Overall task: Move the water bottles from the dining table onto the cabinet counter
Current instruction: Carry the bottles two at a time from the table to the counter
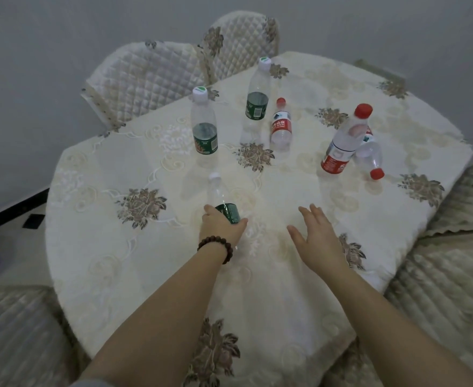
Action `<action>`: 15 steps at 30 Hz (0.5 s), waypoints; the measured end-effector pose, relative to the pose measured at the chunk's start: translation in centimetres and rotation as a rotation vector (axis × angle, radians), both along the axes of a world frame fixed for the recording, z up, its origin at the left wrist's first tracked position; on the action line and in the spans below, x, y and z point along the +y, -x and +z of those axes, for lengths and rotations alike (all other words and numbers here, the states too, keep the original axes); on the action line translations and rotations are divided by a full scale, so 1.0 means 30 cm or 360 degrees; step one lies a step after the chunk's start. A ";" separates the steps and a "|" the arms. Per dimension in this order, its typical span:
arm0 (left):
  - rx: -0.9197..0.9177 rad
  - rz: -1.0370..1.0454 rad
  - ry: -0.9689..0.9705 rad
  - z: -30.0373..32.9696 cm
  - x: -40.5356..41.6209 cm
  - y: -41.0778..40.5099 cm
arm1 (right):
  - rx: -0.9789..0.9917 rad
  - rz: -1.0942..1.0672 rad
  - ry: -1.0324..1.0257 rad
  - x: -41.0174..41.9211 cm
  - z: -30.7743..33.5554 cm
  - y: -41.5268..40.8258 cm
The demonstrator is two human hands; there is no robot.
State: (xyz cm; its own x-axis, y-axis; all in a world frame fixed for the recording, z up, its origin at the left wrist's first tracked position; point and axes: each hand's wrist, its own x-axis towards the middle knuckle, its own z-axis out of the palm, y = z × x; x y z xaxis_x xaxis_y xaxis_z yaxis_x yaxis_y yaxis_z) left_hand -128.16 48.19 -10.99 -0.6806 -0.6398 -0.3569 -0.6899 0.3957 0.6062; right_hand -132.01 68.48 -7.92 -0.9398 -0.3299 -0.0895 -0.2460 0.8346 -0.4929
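Nearest, the left hand [221, 226] grips the green-labelled bottle [224, 201] low on its body, while the right hand [317, 234] hovers released, fingers spread, just above the surface [104, 219]. This looks like the first pickup. Farther off wait two green-label bottles [204, 127], a small red-label bottle [281, 125] and a leaning red-capped pair [347, 141]. Next: lift, then carry to the cabinet counter, which is out of view.
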 end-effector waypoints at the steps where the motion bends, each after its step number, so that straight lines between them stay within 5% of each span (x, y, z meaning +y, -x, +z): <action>1: 0.0017 -0.0015 -0.0014 0.001 0.004 0.007 | -0.0009 0.0014 0.0000 0.000 0.000 0.011; 15: 0.0609 -0.0282 -0.0065 0.145 0.179 0.285 | -0.0062 -0.0418 0.0575 0.214 0.102 0.357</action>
